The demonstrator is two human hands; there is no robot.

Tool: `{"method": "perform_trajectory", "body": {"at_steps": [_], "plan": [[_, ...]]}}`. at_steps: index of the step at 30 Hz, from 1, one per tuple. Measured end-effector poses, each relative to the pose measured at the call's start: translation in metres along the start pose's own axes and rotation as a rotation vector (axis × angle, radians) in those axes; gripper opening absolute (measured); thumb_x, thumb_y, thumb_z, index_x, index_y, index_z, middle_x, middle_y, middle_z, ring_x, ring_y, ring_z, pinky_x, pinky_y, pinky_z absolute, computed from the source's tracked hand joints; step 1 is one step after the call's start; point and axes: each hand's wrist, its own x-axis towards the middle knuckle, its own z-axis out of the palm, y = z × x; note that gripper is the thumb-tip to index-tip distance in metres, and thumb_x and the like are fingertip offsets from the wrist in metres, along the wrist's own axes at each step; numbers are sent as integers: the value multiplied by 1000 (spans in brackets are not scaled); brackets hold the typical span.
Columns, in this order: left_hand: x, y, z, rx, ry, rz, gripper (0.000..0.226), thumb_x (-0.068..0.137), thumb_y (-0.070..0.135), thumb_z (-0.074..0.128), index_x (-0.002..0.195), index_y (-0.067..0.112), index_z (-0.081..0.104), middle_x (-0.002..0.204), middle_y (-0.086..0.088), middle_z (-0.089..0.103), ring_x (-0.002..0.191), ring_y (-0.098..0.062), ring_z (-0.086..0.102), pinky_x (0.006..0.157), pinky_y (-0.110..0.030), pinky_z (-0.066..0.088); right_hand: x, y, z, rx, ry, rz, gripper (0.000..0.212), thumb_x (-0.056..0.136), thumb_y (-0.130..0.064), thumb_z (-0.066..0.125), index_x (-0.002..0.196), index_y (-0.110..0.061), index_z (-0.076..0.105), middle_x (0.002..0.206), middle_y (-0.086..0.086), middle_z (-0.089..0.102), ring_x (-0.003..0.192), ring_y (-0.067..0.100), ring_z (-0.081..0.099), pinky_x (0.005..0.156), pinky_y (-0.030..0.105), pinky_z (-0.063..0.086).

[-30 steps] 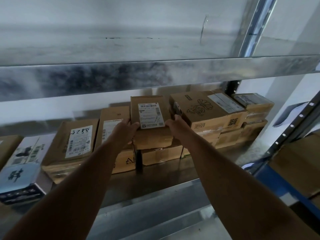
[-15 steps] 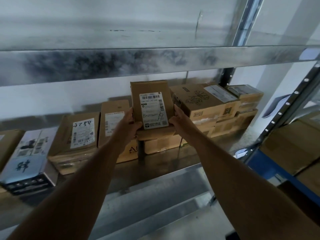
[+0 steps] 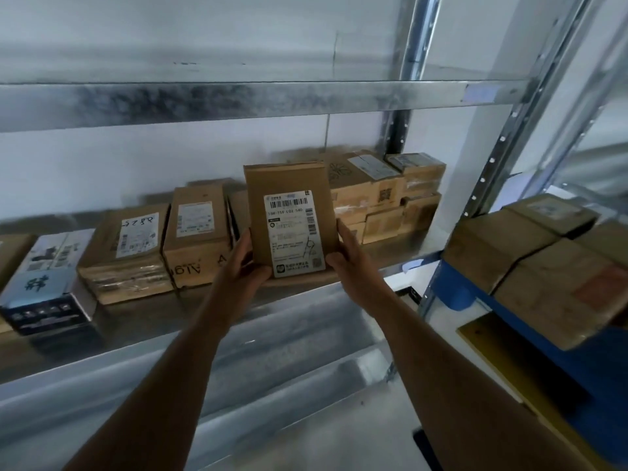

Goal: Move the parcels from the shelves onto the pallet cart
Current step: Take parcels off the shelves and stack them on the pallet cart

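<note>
The person is holding one parcel (image 3: 289,219) between both hands, clear of the shelf (image 3: 204,311) and in front of the remaining boxes (image 3: 197,239). The left hand (image 3: 243,266) and right hand (image 3: 346,256) are clamping its lower side edges, fingers curled around it. Its long axis is standing upright, label facing the person. Stacked cartons (image 3: 530,256) are lying to the right, nearer the right hand.
</note>
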Motion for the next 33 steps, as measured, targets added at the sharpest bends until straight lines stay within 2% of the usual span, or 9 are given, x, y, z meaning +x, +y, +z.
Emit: {"method": "perform_trajectory", "body": {"at_steps": [4,9,15,20,22,24,25,29,33], "plan": [[-26,7,33,-19,-60,13,65,89,-5,48,130,45,36,108,14,62,100,2,61,72,-13,51,-44,-2,-22,3,44,-17,57,92,6,36,144,-15,26,130,9,51,120,21,53,92,42,53],[-43,18,75,-8,-121,-27,64,89,-4,49,142,25,30,114,5,60,99,2,62,70,-12,51,-96,-3,-57,13,94,-23,58,93,4,37,143,-25,27,128,-4,53,117,10,55,87,30,54],[-59,26,134,37,-219,-19,67,90,7,53,144,37,26,128,6,57,110,-4,59,85,-26,53,-155,2,-105,-5,228,23,65,95,-2,41,136,-47,18,137,-1,49,123,16,51,100,43,48],[-68,42,189,60,-339,29,66,79,31,56,137,50,31,121,21,60,109,1,58,91,-32,50,-204,8,-147,-39,393,44,71,94,-1,43,150,-34,14,141,-3,46,128,15,48,102,45,45],[-72,50,213,55,-392,47,64,79,33,57,132,59,32,119,26,60,109,3,57,91,-30,47,-223,10,-163,-54,471,46,71,93,0,44,150,-30,17,137,-16,49,125,3,48,99,30,46],[-78,56,237,34,-437,50,62,77,34,58,123,67,32,119,24,60,109,3,58,90,-28,47,-241,12,-178,-89,561,59,70,91,-4,46,148,-34,20,122,-42,47,114,-17,46,86,6,42],[-80,58,248,29,-456,50,62,77,34,58,121,69,32,119,22,60,108,2,58,88,-25,48,-250,11,-184,-101,601,74,70,90,-8,47,148,-37,21,119,-46,45,111,-20,46,81,1,40],[-84,66,288,30,-556,71,61,87,32,57,126,68,27,115,34,55,108,9,54,79,-12,45,-282,17,-207,-145,724,162,69,88,-24,46,145,-49,16,137,-19,47,111,3,53,86,21,47],[-82,67,328,69,-611,94,57,91,21,56,123,60,29,94,43,57,87,28,50,62,4,39,-307,26,-226,-111,833,213,67,92,-20,46,147,-43,15,141,-11,47,121,9,50,101,39,46]]}}
